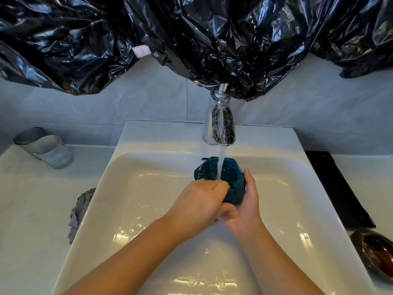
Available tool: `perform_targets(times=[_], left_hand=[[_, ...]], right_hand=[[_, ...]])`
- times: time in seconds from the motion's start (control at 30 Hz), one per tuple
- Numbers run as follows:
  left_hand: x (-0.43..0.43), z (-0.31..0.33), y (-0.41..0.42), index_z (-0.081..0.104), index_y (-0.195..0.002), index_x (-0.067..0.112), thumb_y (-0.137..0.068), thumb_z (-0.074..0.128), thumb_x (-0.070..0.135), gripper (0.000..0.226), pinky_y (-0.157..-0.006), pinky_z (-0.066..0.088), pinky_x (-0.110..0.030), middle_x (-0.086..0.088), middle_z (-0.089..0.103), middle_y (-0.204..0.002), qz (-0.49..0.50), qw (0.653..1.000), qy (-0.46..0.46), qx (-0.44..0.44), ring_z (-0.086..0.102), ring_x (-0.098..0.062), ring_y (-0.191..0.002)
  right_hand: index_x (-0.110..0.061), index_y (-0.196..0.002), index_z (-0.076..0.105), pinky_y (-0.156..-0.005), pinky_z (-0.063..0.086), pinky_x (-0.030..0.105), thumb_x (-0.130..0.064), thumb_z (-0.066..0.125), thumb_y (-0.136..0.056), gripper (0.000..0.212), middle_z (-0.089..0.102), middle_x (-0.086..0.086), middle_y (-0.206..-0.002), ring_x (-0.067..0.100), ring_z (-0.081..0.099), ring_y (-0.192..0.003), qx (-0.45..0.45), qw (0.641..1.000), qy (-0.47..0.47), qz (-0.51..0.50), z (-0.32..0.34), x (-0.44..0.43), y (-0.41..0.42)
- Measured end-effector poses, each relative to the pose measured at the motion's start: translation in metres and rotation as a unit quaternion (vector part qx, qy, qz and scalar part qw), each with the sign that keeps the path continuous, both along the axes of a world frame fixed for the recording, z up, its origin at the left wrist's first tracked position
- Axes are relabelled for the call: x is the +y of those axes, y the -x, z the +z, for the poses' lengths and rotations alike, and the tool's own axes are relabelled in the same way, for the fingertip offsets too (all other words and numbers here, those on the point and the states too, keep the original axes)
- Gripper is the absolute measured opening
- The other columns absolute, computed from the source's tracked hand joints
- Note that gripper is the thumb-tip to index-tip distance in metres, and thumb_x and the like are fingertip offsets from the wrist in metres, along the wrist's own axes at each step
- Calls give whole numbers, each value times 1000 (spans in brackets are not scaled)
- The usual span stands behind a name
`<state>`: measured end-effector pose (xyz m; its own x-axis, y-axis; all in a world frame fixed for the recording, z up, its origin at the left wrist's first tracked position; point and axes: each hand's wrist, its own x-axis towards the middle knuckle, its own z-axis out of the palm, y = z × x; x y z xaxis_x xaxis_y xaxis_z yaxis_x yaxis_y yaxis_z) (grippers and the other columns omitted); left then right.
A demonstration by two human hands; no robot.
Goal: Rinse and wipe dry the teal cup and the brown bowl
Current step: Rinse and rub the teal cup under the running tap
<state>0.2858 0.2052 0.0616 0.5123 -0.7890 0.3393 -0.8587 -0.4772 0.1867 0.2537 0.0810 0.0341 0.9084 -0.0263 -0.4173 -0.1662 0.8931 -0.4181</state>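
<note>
Teal cup [230,188] under running faucet [221,126], over white sink [148,188]. Right hand [244,209] wrapped around cup from outside; left hand [202,201] fingers inside rim. Brown bowl [374,252] on counter [25,209], far right.

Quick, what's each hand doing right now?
Left hand: fingers reach into the teal cup under the running water; whether it grips cannot be told.
Right hand: closed around the cup from outside, holding it.

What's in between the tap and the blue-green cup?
A stream of running water falls from the tap straight into the teal cup, seen in the head view.
</note>
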Motion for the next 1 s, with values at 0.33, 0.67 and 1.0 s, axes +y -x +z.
perform_targets(times=[0.33, 0.67, 1.0], left_hand=[[6, 3, -12, 61, -112, 24, -92, 46, 17, 26, -116, 24, -29, 8, 39, -138, 112, 931, 232, 260, 30, -8, -133], [-11, 18, -40, 59, -109, 18, -90, 50, 10, 22, -64, 51, -35, -10, 67, -95, 322, 924, -2, 205, 62, -31, -82], [-12, 12, -23, 58, -118, 19, -83, 45, 0, 41, -69, 50, -34, -11, 67, -99, 303, 906, 70, 288, 62, -33, -88]], right_hand=[[-14, -116, 71, -75, 58, 46, -58, 37, -92, 61, 71, 18, -114, 34, 72, -93, 4, 1000, -10, -10, 7, -2, -1], [-16, -128, 62, -81, 57, 47, -61, 36, -93, 63, 67, 15, -124, 32, 65, -113, 65, 982, 173, 33, 0, 0, -7], [-31, -121, 58, -70, 49, 8, 2, 50, -93, 45, 63, -10, -112, 8, 61, -105, 14, 807, 589, -35, 16, -6, -1]])
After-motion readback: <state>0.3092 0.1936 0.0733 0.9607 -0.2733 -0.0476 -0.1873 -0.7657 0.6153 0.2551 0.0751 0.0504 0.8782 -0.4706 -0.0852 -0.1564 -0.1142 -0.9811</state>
